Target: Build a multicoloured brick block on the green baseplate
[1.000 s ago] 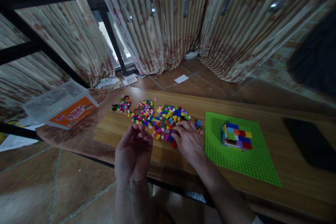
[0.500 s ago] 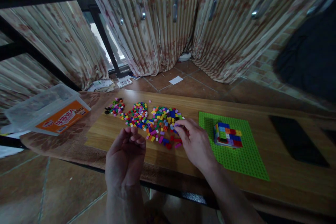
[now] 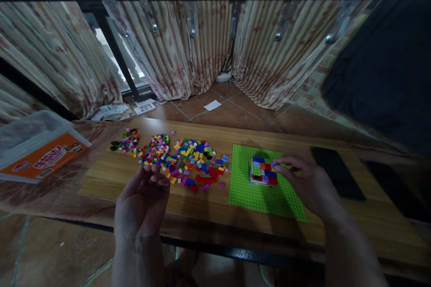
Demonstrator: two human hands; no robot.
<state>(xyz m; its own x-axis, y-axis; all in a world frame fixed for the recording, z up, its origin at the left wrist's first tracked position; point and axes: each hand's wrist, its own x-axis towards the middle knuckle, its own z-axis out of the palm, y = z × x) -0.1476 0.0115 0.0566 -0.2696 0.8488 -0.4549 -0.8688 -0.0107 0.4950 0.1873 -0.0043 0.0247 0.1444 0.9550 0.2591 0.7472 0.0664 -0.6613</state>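
Head view: where do we have our hands?

Our right hand [image 3: 311, 186] reaches in over the right edge of the green baseplate [image 3: 240, 190]. Thumb and fingertips pinch a small purple piece [image 3: 275, 163] at the right side of the brick block [image 3: 262, 174]; we cannot tell whether the two touch.

And our left?

Our left hand [image 3: 143, 206] sits palm up across the near edge of the wooden tabletop [image 3: 107, 177], fingers curled in towards the thumb. We cannot tell whether they hold anything.

Where do we find the block?

Near the middle of the baseplate, a little towards its far edge, with blue, red, orange and lime on top.

How much room do we get around it?

Green studs show on its left, far and near sides, the broadest band running to the baseplate's near edge. Our hand takes up the right side.

And past the baseplate's left edge?

The loose bricks [image 3: 191, 154] fan out towards the tabletop's left end, the closest just beside that edge. Red pieces [image 3: 208, 180] lie on their near side, and a strip of wood runs from there to the near edge.

To the right?

A dark flat slab [image 3: 336, 175] lies just beyond our right hand, and a second slab [image 3: 393, 188] nearer the tabletop's right end.
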